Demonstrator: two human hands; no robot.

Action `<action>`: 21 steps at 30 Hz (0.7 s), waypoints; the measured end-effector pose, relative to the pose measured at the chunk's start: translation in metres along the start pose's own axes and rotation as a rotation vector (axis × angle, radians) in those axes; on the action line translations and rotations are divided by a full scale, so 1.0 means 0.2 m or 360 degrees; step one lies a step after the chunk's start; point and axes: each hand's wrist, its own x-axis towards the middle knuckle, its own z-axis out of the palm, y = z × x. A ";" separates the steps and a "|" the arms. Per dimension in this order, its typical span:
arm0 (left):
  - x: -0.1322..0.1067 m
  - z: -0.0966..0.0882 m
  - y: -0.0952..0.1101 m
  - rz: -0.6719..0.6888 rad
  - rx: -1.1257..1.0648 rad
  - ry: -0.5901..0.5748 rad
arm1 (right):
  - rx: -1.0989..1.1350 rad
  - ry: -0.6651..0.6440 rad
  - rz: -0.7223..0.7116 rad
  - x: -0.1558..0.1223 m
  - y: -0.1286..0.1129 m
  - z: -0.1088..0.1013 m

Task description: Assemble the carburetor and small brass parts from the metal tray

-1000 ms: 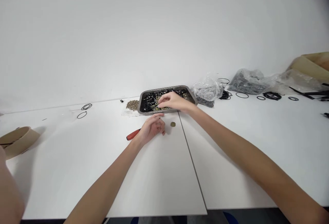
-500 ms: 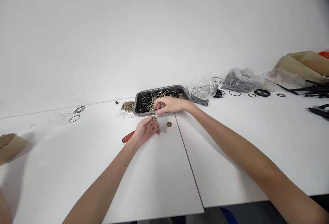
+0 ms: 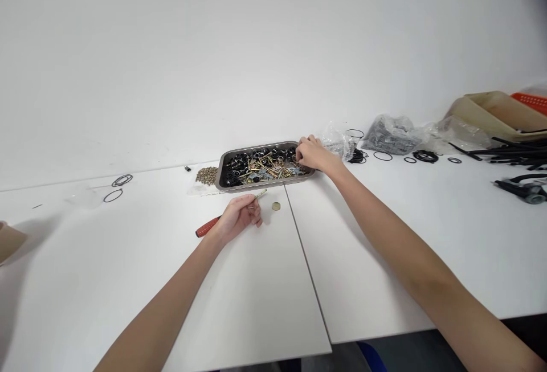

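My left hand is closed, thumb and fingers pinching a thin yellowish screw whose end sticks out to the right. My right hand reaches over the right end of a dark metal tray, fingers curled down among the small parts there; what they grip, if anything, is hidden. Long brass-coloured screws, black rings and grey metal bits fill the tray. On the table in front of it lies a small round brass-coloured piece. A red-handled tool is partly hidden behind my left hand.
Left of the tray is a heap of small brass-coloured pieces on clear plastic. Clear bags of grey parts, black rings, black rods and a beige bin stand to the right. A seam runs between the table panels.
My right hand has left my left hand and moved right to the tray's far right end. The screw stays in my left hand. The view has shifted slightly right.
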 end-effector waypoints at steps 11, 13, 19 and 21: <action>0.00 0.00 0.01 0.0007 -0.0002 -0.0015 | -0.0143 -0.0099 -0.0035 0.01 0.00 0.07; 0.00 0.00 0.01 0.0017 -0.0004 -0.0018 | -0.0123 -0.0098 -0.0059 0.01 -0.01 0.06; 0.00 0.00 0.01 0.0053 0.0008 -0.0059 | 0.0163 -0.0158 -0.0025 0.02 0.01 0.00; 0.00 0.01 0.01 0.0052 0.0025 -0.0054 | 0.0377 -0.0193 0.0010 0.02 0.01 -0.01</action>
